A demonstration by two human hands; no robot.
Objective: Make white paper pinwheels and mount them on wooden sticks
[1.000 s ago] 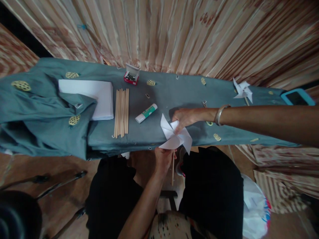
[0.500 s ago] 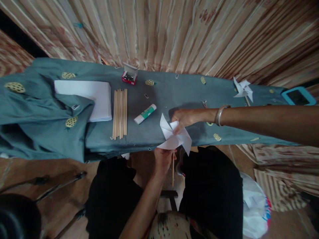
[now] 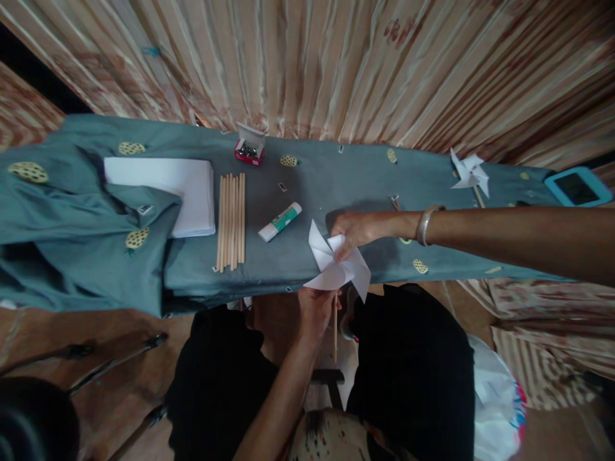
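Observation:
A white paper pinwheel (image 3: 331, 276) is held at the table's front edge, its folded blades spread. Below the blades, my left hand (image 3: 314, 312) is closed around the wooden stick (image 3: 335, 339), whose lower end points down past the edge; some of its fingers are hidden by the paper. From the right, my right hand (image 3: 356, 232) pinches the pinwheel near its centre, thumb on the front of the paper. Whatever lies under that thumb cannot be seen. A green and white glue stick (image 3: 280, 221) lies just left of the blades.
On the patterned tablecloth (image 3: 336, 179) lie several wooden sticks (image 3: 231, 221), a stack of white paper (image 3: 195, 192) and an open red box of small metal pieces (image 3: 249, 152). At the right are another pinwheel (image 3: 469, 173) and a blue-framed device (image 3: 578, 187). A white bag (image 3: 497, 397) stands on the floor.
Both hands keep the same hold on the pinwheel. The whole view has shifted very slightly; nothing else visibly differs.

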